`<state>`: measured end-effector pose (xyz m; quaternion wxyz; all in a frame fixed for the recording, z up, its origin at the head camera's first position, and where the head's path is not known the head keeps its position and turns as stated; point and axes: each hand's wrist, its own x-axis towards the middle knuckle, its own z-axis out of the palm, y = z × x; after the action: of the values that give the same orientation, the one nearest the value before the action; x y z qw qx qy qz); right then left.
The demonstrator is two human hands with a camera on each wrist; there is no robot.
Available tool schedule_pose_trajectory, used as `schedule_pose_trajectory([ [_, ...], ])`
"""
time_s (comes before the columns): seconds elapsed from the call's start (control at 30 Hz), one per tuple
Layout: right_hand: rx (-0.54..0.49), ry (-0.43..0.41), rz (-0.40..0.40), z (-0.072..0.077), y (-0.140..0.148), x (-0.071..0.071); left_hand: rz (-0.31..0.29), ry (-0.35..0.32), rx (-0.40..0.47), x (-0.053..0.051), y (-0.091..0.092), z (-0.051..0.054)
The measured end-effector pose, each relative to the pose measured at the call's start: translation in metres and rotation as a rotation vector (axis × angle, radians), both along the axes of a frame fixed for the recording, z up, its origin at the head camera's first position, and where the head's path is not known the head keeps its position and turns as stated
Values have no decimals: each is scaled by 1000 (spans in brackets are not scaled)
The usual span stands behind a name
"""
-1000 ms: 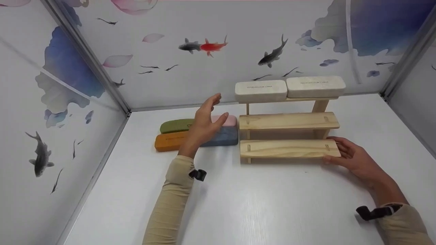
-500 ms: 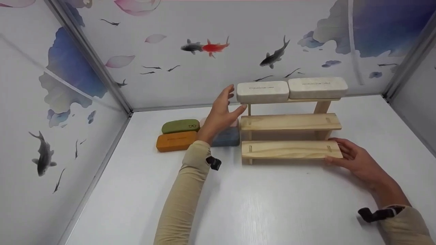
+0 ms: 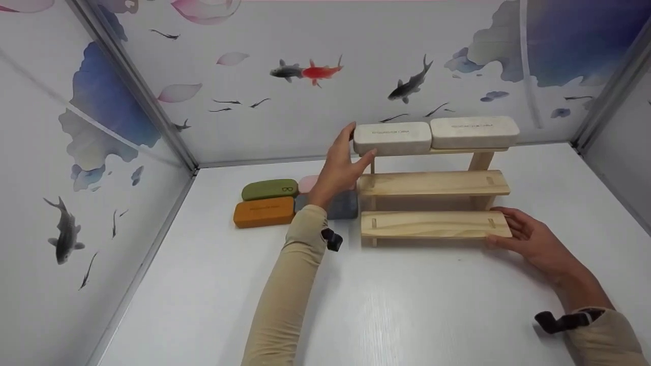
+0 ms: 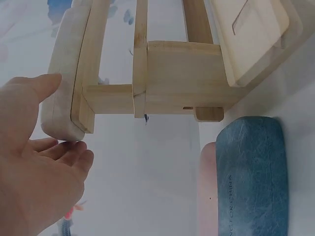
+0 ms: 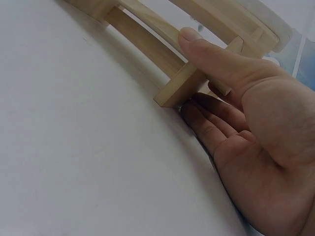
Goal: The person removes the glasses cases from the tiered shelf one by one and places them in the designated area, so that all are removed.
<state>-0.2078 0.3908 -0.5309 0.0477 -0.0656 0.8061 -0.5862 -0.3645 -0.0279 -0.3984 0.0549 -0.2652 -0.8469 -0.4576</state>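
Note:
A three-tier wooden rack (image 3: 432, 183) stands on the table. Two white glasses cases, a left one (image 3: 391, 139) and a right one (image 3: 475, 133), lie end to end on its top tier. My left hand (image 3: 338, 170) grips the left end of the left white case. In the left wrist view its thumb lies on one face of that case, and its fingertips (image 4: 86, 160) are at the end. My right hand (image 3: 536, 241) holds the right end of the rack's lowest board, thumb in front; the right wrist view shows its fingers (image 5: 211, 120) at the lower side of that end.
Left of the rack lie a green glasses case (image 3: 268, 189), an orange one (image 3: 264, 212), a pink one (image 3: 307, 183) and a blue one (image 3: 343, 206). My left forearm partly covers the pink and blue ones. Printed panels (image 3: 244, 127) enclose the table.
My left hand has moved right and up from above the coloured cases to the left white case and now takes hold of its end. My right hand stays on the rack.

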Motion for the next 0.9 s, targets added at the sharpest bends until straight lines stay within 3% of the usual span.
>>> schedule_pose_trajectory([
  [0.27,17,-1,-5,-3,2,0,24,18,28,1,1,-1],
  [0.57,18,-14,-10,-3,2,0,-25,-2,74,0,-1,-2],
  [0.9,24,-2,-2,-3,3,-1,-28,-16,108,1,-10,-2],
])
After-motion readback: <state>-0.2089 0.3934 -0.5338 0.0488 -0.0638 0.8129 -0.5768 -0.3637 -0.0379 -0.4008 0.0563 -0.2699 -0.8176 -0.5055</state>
